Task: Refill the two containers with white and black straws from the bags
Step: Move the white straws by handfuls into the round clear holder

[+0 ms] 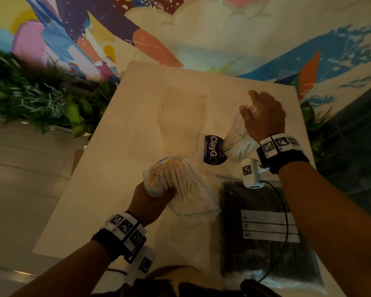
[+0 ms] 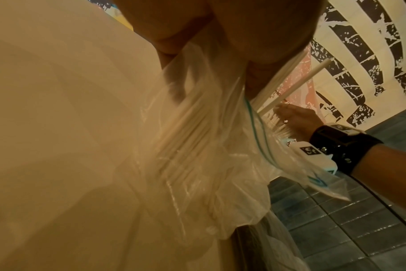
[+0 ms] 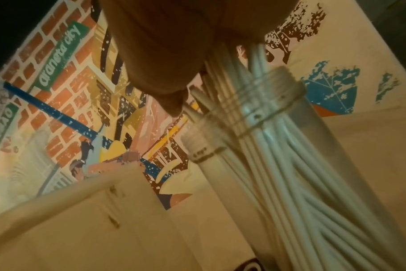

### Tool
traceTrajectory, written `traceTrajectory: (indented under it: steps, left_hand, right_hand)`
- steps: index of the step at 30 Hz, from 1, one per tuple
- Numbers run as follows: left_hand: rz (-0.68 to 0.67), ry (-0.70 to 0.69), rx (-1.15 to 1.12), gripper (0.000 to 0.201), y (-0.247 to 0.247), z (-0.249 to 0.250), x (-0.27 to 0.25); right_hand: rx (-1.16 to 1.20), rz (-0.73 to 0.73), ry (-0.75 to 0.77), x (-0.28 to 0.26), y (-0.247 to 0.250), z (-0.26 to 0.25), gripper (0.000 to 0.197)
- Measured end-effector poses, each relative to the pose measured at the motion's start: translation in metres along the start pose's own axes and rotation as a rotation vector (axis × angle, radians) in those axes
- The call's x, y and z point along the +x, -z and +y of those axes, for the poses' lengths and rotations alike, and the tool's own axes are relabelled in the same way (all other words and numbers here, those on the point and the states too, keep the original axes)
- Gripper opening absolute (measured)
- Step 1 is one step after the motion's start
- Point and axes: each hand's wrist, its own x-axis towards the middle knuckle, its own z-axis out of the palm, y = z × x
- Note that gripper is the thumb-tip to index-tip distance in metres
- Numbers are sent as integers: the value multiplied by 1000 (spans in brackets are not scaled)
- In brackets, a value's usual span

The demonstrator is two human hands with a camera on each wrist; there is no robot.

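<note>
1. Left hand (image 1: 152,200): wrapped round a bundle of white straws (image 1: 169,174) through the clear zip bag (image 1: 193,200), open ends tilted up, above the surface (image 1: 107,168).
2. Right hand (image 1: 263,116): laid over the mouth of a clear container (image 1: 238,144), pressing on white straws inside; grip itself hard to tell.
3. Container: tilted, beside a ClayGo label (image 1: 212,151).
4. Bag of black straws (image 1: 263,232): flat on the surface, near edge, right side.

White straws (image 1: 167,176) half out of bag (image 1: 196,200)

Dim, warm-tinted light throughout; wrist views are motion-blurred beyond the fingers (image 3: 174,102); edges are bent by wide-angle distortion.
</note>
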Motion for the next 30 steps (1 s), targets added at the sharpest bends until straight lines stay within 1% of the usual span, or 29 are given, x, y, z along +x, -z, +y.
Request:
traceTrajectory:
  steps: [2,3,4,5,6,7,9,10,11,12,14,16,18,21,23,24,26,27,29,30]
  left_hand:
    - [3,-14,20,43,0,0,0]
    - [4,-18,27,43,0,1,0]
    - [6,-20,31,43,0,0,-1]
    - [11,-21,34,44,0,0,-1]
    - [16,-23,35,46,0,-1,-1]
    - [22,-26,34,47,0,-2,-1]
    - [37,-30,44,48,1,-3,0]
    - [41,-32,53,49,2,-3,1]
    - [44,-36,60,49,2,-2,1]
    - [47,-46,65,49,2,-1,2]
    - [44,-78,82,43,2,1,2]
    - [25,-78,99,46,2,3,1]
    - [12,-74,84,47,1,6,0]
    - [15,-59,52,46,1,6,1]
    - [16,-40,19,47,1,6,0]
    - [11,-38,14,48,2,5,0]
    - [-3,-45,27,48,1,5,-1]
    - [-5,-50,34,47,0,6,-1]
    - [0,-52,56,48,-2,7,0]
    - [0,-51,67,52,-3,7,0]
  right_hand:
    - [86,155,15,-5,13,-8,59]
    - [192,245,27,-12,23,-17,56]
    - [332,294,33,-22,36,-31,50]
    - [486,264,32,-36,50,-47,39]
    - [619,160,34,-52,61,-62,29]
    - [711,7,44,-69,69,-75,24]
    - [787,-328,78,-104,70,-93,29]
    - [788,-447,94,-120,64,-96,30]
    - [775,-513,110,-133,56,-97,32]
    - [765,-551,124,-143,48,-96,37]
    - [755,-627,116,-156,36,-94,56]
    - [782,-711,76,-161,32,-96,68]
    - [857,-713,38,-162,30,-100,66]
    - [931,-638,-38,-159,26,-97,61]
    - [947,-689,-83,-157,26,-90,69]
    - [928,-752,-74,-156,27,-86,75]
    - [828,-874,3,-158,30,-81,88]
    - [771,-899,52,-160,29,-81,93]
    - [709,-855,115,-164,24,-83,98]
    - [706,-796,126,-166,21,-85,95]
